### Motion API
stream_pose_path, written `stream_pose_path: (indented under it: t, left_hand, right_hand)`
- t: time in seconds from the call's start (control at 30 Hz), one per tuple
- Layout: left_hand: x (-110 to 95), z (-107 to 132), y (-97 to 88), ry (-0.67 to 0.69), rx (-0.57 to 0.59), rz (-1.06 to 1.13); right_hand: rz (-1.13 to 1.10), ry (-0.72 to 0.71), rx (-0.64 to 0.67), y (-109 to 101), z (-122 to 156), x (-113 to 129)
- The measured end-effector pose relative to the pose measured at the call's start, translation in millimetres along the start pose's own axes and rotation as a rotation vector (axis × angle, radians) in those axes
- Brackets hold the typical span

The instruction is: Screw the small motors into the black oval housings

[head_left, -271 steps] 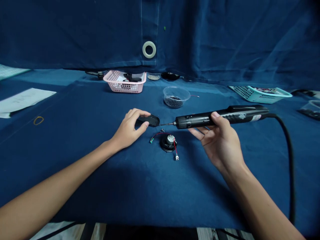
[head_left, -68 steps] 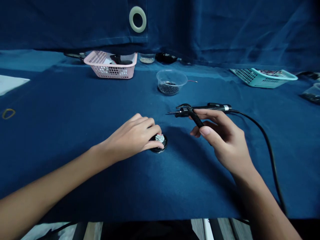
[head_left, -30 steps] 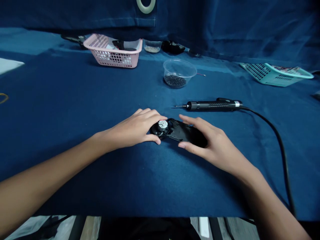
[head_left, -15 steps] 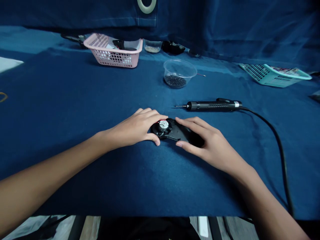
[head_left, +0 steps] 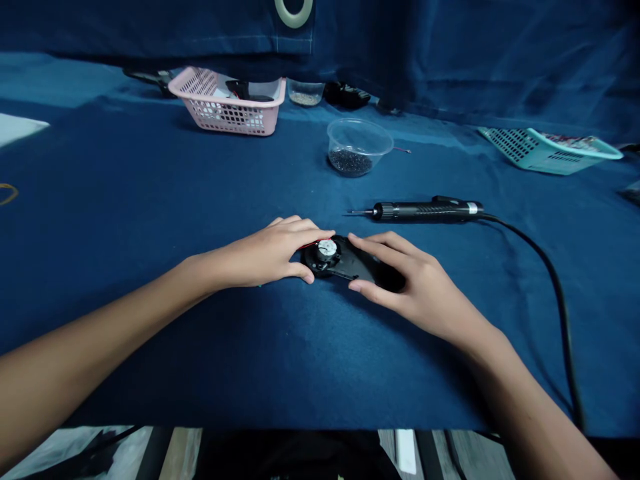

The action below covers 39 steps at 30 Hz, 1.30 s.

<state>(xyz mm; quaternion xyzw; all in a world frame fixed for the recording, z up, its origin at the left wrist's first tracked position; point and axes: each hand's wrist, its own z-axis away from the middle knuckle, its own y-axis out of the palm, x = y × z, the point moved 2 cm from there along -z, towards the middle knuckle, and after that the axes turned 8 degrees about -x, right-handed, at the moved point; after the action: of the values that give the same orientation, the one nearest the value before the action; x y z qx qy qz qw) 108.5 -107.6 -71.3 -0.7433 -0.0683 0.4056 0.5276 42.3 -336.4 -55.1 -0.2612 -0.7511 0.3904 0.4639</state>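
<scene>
A black plastic housing (head_left: 361, 264) lies on the blue cloth, its open inside facing up. In its rounded left end sits a small motor (head_left: 327, 249) with a white end cap, and a red wire (head_left: 315, 243) runs beside it. My left hand (head_left: 273, 253) holds that rounded end, thumb on the near side and fingers on the far side. From the right, my right hand (head_left: 407, 273) grips the narrower part between thumb and fingers, covering its right end. Beyond the right hand rests a black electric screwdriver (head_left: 425, 211), its bit pointing left.
A clear tub (head_left: 360, 141) of small dark screws stands behind the housing. Farther back are a pink basket (head_left: 233, 119), a second clear tub (head_left: 305, 92) and a teal basket (head_left: 555, 155). The screwdriver's cable (head_left: 557, 293) curves down the right side.
My left hand has shifted slightly left and up along the rounded end, showing more red wire. The right hand and housing have barely moved.
</scene>
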Motion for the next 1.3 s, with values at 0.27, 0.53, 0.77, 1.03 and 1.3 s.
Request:
stream_pose_path:
  t: [0.27,0.53,0.77,1.03,1.3]
  left_hand:
    - [-2.0,0.2,0.1,-0.010,-0.010,0.004]
    - [-3.3,-0.2,0.8,-0.001,-0.009,-0.032]
    - [-3.1,-0.2,-0.2,0.008,-0.018,-0.037]
    - [-5.9,-0.5,-0.7,-0.015,-0.006,-0.040]
    - [-7.6,-0.2,-4.0,-0.050,0.022,-0.001]
  right_hand:
    - [0.013,0.004,0.012,1.5,-2.5,0.8]
    - [0.031,-0.004,0.010,0.5,-3.4,2.7]
    - [0.039,-0.007,0.015,-0.5,-2.9,3.1]
    - [0.056,-0.010,0.109,-4.9,-8.1,2.6]
    - [0.036,-0.004,0.129,-6.0,-9.8,1.1]
